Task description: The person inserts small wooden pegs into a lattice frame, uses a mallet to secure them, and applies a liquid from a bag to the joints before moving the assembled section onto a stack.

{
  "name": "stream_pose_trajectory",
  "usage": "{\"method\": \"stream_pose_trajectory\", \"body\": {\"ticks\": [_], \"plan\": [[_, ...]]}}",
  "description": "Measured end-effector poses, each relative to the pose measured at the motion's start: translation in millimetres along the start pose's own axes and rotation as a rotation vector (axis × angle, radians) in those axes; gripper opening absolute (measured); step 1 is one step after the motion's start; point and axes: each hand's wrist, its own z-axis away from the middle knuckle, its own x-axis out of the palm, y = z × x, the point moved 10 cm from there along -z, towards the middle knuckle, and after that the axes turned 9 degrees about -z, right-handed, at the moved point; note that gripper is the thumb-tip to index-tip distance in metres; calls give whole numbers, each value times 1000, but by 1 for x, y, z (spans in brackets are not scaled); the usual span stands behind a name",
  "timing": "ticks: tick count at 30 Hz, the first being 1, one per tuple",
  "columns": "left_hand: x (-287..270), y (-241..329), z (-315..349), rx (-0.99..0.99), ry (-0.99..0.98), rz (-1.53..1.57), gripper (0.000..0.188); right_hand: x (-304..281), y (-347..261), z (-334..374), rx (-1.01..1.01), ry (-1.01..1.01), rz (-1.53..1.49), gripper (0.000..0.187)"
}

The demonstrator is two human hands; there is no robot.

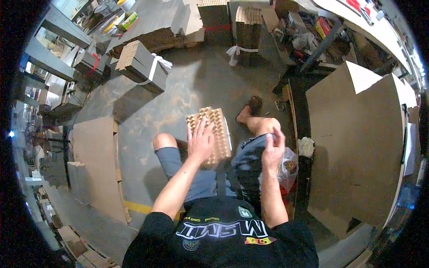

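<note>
Between my thighs stands a bundle of tan cardboard pieces (217, 129), its top patterned with rows of small notches and bumps. My left hand (202, 142) lies over its upper left part, fingers stretched out and slightly apart. A small piece sticks up at the bundle's far edge. Above my right thigh I hold my right hand (273, 152) raised, away from the bundle, with its fingers curled toward the thumb. Whatever may be between those fingertips is too small to make out. Beside that hand hangs a clear plastic bag (288, 169) with brownish contents.
A similar bundle tied with white strip (143, 67) stands ahead on the left; another tied bundle (247, 29) is at the back. Large cardboard sheets (357, 147) lean on the right under a cluttered workbench (366, 33). A flat board (96, 161) lies at left.
</note>
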Motion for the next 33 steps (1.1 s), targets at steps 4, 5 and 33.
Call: {"method": "stream_pose_trajectory", "body": {"ticks": [4, 5, 33], "plan": [[-2, -2, 2, -2, 16, 1, 49, 88, 45, 27, 198, -215, -76, 47], [-6, -1, 2, -20, 23, 38, 46, 103, 65, 33, 273, -247, -96, 50], [219, -139, -59, -168, -983, 1328, 62, 130, 282, 78, 1094, -280, -156, 60]]}}
